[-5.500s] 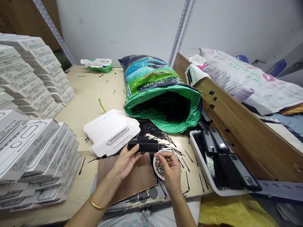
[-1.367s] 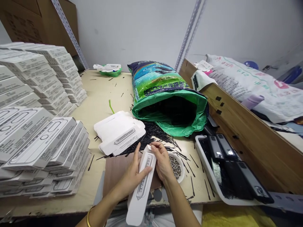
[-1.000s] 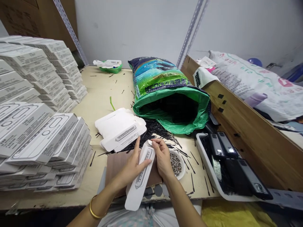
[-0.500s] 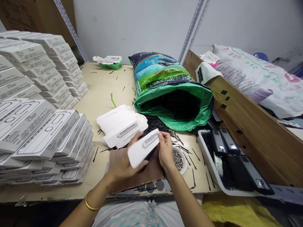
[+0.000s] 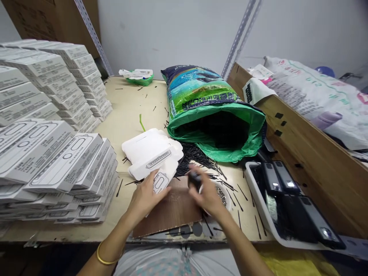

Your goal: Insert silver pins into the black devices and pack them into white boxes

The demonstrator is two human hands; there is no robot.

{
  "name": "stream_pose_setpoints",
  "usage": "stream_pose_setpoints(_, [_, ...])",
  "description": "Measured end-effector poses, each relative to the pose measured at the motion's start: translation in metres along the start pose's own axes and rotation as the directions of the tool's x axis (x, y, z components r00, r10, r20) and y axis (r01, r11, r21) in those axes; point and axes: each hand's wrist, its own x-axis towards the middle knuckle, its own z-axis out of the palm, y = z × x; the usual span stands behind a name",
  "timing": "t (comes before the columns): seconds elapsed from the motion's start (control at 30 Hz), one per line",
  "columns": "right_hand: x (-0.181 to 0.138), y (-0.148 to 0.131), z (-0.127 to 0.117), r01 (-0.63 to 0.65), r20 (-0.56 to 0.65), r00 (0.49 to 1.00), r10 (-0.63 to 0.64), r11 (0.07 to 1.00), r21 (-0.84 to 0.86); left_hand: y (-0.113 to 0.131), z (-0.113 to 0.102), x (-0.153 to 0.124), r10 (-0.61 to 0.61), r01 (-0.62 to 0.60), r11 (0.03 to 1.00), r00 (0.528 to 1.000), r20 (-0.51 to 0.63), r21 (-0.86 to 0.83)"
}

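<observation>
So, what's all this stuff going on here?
Someone is working over a brown board. The left hand is at a white box, though its grip isn't clear. The right hand holds a black thing, too blurred to name, near a dish of metal bits. Stacked boxes stand to the left.

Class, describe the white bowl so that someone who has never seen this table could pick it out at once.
Find the big sack lying on the table with its green mouth open. Come down from it to the right hand, which partly hides a white bowl. Unlike the long white tray further right, the bowl is round and holds tiny shiny metal pieces.
</observation>
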Motion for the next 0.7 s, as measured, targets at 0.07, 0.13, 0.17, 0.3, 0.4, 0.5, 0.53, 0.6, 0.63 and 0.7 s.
stream_pose_setpoints(0.07, [0.011, -0.013, -0.018, -0.080, -0.305, 0.932, 0.195, 0.932, 0.352, 0.004, 0.002, -0.004, 0.060, -0.060, 0.998, 0.996, 0.066, -0.006])
stream_pose_setpoints(0.13, [0.019, -0.025, -0.024, -0.048, -0.387, 0.876, 0.288, 0.850, 0.524, 0.011, 0.005, -0.006, 0.177, -0.169, 0.982, 0.980, 0.093, -0.085])
stream_pose_setpoints(0.17, [0.020, -0.029, -0.023, -0.057, -0.350, 0.896, 0.274, 0.852, 0.521, 0.015, 0.007, -0.006, 0.226, -0.213, 0.967, 0.971, 0.083, -0.140])
stream_pose_setpoints(0.3, [0.025, -0.015, -0.012, -0.089, 0.002, 0.996, 0.090, 0.977, 0.192, 0.022, 0.013, -0.003, 0.255, -0.247, 0.935, 0.967, -0.001, -0.254])
stream_pose_setpoints(0.4, [0.032, 0.024, -0.015, -0.227, -0.069, 0.973, 0.221, 0.970, -0.085, 0.018, 0.013, -0.002, 0.178, -0.182, 0.948, 0.983, -0.040, -0.259])
stream_pose_setpoints(0.5, [0.039, 0.066, -0.021, -0.330, 0.020, 0.918, 0.397, 0.788, -0.520, 0.015, 0.013, -0.003, 0.145, -0.164, 0.944, 0.986, -0.087, -0.285])
stream_pose_setpoints(0.53, [0.041, 0.076, -0.022, -0.319, 0.054, 0.906, 0.419, 0.761, -0.565, 0.014, 0.014, -0.003, 0.160, -0.182, 0.941, 0.982, -0.097, -0.286])
stream_pose_setpoints(0.6, [0.042, 0.087, -0.023, -0.293, 0.104, 0.902, 0.420, 0.769, -0.569, 0.014, 0.018, -0.003, 0.207, -0.233, 0.932, 0.971, -0.120, -0.279])
stream_pose_setpoints(0.63, [0.042, 0.088, -0.025, -0.279, 0.118, 0.904, 0.411, 0.777, -0.564, 0.014, 0.020, -0.003, 0.229, -0.257, 0.927, 0.965, -0.130, -0.273])
stream_pose_setpoints(0.7, [0.041, 0.084, -0.031, -0.268, 0.120, 0.913, 0.391, 0.794, -0.545, 0.015, 0.024, -0.001, 0.262, -0.294, 0.920, 0.953, -0.151, -0.258])
